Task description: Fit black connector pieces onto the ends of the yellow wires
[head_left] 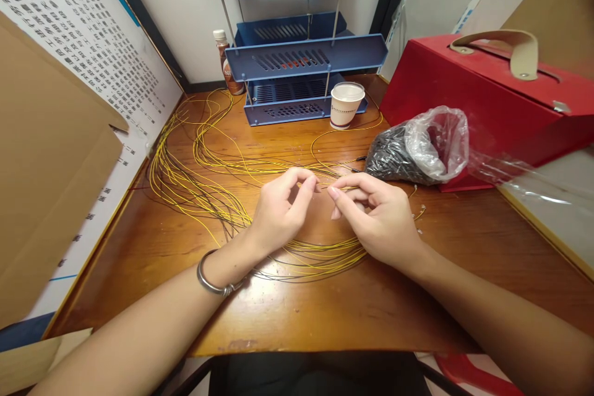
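We cannot make out what sits at the tip of the yellow wire (323, 187) — our own fingers (307, 188) cover it, and the dark bits in the plastic bag (420, 148) are too small to tell. The wire is thin and bright yellow, like the loose coil (199, 195) spread over the bench (325, 309). Our left hand (278, 213) and right hand (378, 223) pinch it between thumb and forefinger, just above the bench, near the bag
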`<move>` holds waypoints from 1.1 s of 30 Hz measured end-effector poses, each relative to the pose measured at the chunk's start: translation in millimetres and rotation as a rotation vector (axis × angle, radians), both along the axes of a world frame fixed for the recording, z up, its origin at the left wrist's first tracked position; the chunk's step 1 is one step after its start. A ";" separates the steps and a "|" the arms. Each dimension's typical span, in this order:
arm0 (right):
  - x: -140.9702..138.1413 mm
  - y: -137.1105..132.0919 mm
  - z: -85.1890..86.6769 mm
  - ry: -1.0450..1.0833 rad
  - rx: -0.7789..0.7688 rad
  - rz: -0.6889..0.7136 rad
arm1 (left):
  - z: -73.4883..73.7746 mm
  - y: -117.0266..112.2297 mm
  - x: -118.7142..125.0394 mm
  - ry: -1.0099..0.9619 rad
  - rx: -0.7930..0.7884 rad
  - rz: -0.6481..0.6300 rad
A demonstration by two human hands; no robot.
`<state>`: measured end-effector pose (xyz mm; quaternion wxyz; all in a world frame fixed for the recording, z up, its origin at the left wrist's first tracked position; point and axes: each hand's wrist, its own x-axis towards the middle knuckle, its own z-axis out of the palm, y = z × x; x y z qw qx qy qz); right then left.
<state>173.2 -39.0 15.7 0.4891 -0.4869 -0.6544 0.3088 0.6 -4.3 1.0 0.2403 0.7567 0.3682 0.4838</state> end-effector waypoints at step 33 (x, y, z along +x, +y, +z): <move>-0.2 -1.0 -1.9 0.011 -0.009 0.035 | 2.9 -4.2 -0.6 -0.029 -0.074 -0.157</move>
